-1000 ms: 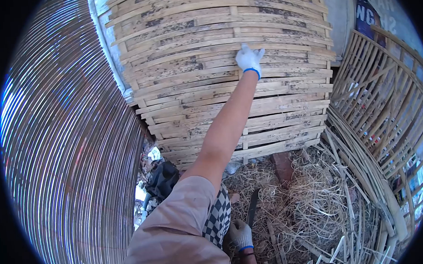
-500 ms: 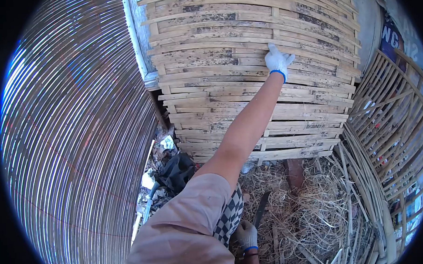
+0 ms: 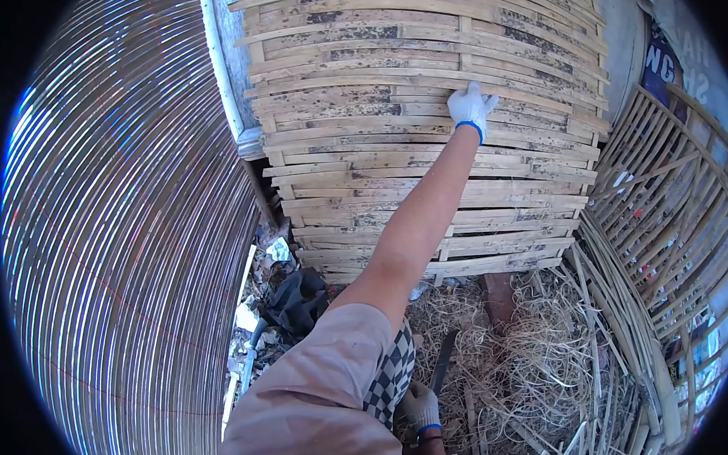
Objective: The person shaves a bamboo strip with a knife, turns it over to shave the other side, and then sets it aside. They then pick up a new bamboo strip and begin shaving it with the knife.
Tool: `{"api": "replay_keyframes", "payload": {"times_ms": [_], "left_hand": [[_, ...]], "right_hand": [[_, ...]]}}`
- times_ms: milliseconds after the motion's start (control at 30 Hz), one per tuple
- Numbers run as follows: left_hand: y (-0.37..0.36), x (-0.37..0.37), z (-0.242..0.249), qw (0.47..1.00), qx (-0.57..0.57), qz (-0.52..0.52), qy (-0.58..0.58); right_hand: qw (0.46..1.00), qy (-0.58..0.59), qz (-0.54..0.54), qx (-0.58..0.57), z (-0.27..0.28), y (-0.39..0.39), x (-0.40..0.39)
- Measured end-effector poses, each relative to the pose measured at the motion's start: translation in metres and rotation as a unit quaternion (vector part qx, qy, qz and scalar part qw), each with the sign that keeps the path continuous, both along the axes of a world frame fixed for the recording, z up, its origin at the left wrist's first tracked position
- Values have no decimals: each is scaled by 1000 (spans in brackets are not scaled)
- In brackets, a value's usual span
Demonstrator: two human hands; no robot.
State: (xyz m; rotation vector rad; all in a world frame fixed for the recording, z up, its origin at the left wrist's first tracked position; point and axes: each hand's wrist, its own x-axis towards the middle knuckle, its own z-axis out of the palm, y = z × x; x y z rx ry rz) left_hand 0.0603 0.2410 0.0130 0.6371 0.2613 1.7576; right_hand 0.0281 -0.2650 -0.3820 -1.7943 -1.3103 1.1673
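So the left hand [image 3: 471,105] is up on the woven bamboo panel [image 3: 425,129], white glove pressed against one of the horizontal slats [image 3: 359,77] near the vertical strip [image 3: 463,59], fingers spread flat rather than wrapped around anything. Compared with half a second ago it's barely shifted, just slid a touch down and left along the same slat, so my read is it's still feeling out or seating that strip, nothing pulled free yet. The panel leans upright against the wall in front, bottom edge down in the straw.

The right hand [image 3: 421,408] is low by the checkered cloth [image 3: 392,379], gloved too, closed around the handle of a long dark blade [image 3: 443,363] that points up over the bamboo shavings [image 3: 529,358] on the ground.

Containers: nothing really holds anything. The open-weave bamboo cage [image 3: 668,201] on the right looks empty as far as I can tell.
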Motion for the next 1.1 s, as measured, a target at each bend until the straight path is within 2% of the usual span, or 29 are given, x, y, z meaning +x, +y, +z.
{"api": "replay_keyframes", "payload": {"times_ms": [133,267,400,500,600,700,800,933,1100], "left_hand": [[-3,0,0,1000,6,-2,4],[15,1,-14,999,39,-1,23],[8,10,-9,991,-14,77,107],[15,16,-6,993,-16,80,83],[-22,26,4,981,-16,146,127],[-54,48,4,999,-3,14,52],[-81,87,-15,988,57,-53,132],[-172,156,-55,945,69,-211,240],[-284,225,-116,879,29,-419,227]], "right_hand": [[1000,5,-10,-17,-3,-1,1],[999,-5,-12,32,11,-4,1],[1000,6,-18,17,21,-5,2],[999,10,-25,18,19,-5,1],[999,8,-25,21,14,-6,1],[999,7,-21,32,11,-5,1],[999,1,-26,24,15,-8,3],[1000,-1,-28,0,25,-10,10],[998,11,-60,20,28,-15,18]]}}
